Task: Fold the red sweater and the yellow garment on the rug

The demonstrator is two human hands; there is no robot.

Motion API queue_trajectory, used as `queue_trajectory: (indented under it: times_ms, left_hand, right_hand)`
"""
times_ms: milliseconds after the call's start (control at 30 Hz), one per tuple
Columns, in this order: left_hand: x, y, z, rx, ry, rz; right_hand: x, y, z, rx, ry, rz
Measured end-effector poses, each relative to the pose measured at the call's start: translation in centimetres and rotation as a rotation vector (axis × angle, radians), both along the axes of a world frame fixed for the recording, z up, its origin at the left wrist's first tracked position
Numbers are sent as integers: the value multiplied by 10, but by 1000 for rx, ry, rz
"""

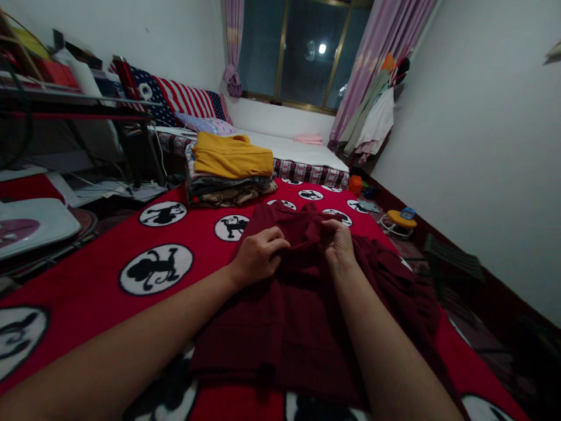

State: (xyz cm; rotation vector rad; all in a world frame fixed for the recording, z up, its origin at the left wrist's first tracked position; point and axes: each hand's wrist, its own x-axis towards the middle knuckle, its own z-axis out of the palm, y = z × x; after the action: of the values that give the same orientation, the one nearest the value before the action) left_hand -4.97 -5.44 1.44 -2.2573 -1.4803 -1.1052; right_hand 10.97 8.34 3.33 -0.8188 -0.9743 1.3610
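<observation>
A dark maroon garment (307, 327), which looks like a sweatshirt, lies spread on a red blanket (201, 257) printed with white circles and black monkey figures. My left hand (262, 254) has its fingers curled closed on the cloth near the garment's far part. Across from it, my right hand (337, 242) pinches the same cloth between thumb and fingers. Between the two hands the fabric is bunched up. On the right, a rumpled part of the garment, perhaps a sleeve, trails toward the blanket's edge.
Beyond my hands stands a stack of folded clothes with a yellow garment (232, 155) on top. Left is a cluttered desk (79, 105) and a white chair seat (35, 225). Behind is a bed (280, 143). A yellow stool (401, 219) stands right; clothes (374, 126) hang by the curtain.
</observation>
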Motion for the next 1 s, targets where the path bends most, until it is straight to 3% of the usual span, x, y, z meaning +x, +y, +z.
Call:
queue_trajectory:
  times_ms: [100,200,300,467,567,633,733,767,800,900,933,1000]
  left_hand:
    - [-5,-4,6,37,-3,-8]
    - [-5,-7,10,-55,53,-56]
    - [-4,-8,11,-160,107,-91]
    - [-3,-9,9,-214,132,-141]
    - [-2,-8,6,-222,150,-150]
    - [-1,-6,3,-226,160,-128]
    - [0,-3,-1,-184,117,-68]
    - [0,-3,-2,-164,96,-55]
    - [-1,-3,-1,-157,81,-53]
    - [0,-3,1,-225,36,-84]
    - [0,-3,2,-259,0,-82]
    - [-1,0,1,-291,-113,-17]
  right_hand:
    - [13,7,9,-23,-75,-219]
    - [22,11,18,115,-269,-329]
    - [28,8,25,268,-542,-148]
    - [38,-6,32,385,-948,469]
    - [40,-11,34,486,-1144,686]
    - [38,-13,36,525,-1270,649]
    - [34,-17,45,620,-1285,312]
    - [35,-19,50,652,-1231,269]
    - [36,-22,56,671,-1179,315]
    - [45,-28,70,600,-1112,733]
    - [48,-28,71,549,-1106,797]
    - [52,-22,66,451,-1085,679]
